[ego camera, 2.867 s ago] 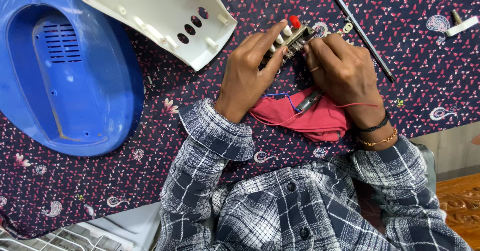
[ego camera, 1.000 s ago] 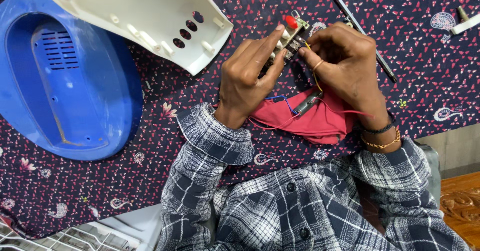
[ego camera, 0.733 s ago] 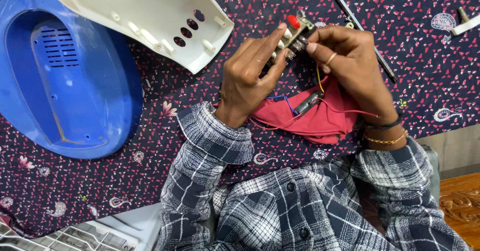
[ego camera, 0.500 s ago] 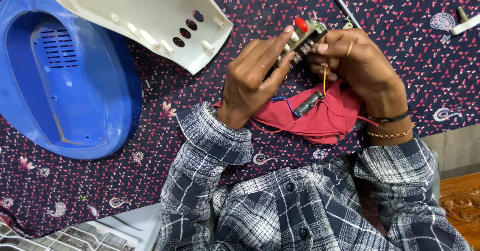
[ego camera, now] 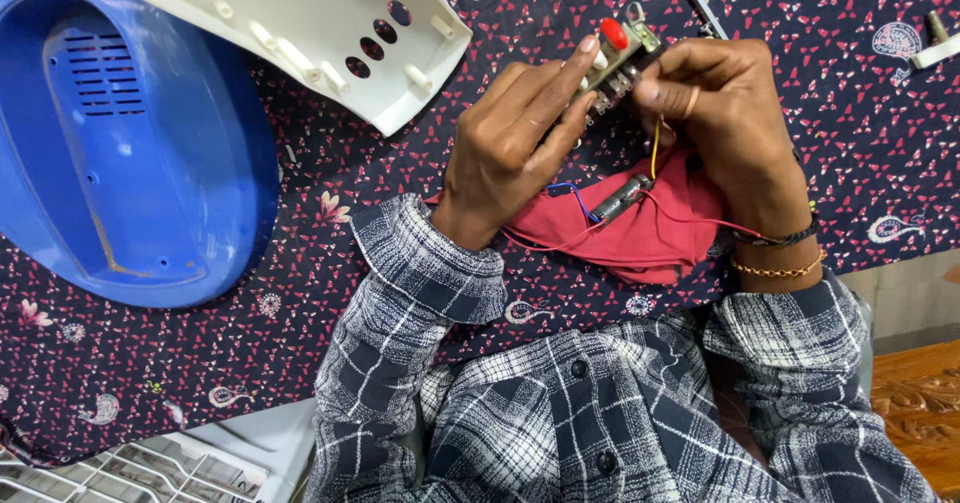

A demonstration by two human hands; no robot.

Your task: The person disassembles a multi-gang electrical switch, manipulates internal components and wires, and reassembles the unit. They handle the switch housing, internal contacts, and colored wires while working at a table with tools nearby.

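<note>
Small metal switch block with red button (ego camera: 618,51) sits gripped between left hand (ego camera: 510,143) fingers and right hand (ego camera: 725,113) fingers above red cloth (ego camera: 640,238).

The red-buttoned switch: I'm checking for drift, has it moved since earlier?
Yes. The switch has lifted slightly up and away from the red cloth.

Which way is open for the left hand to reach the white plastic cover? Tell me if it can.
Probably yes: the left hand lies near the white plastic cover, nothing between, but it holds the switch part.
</note>
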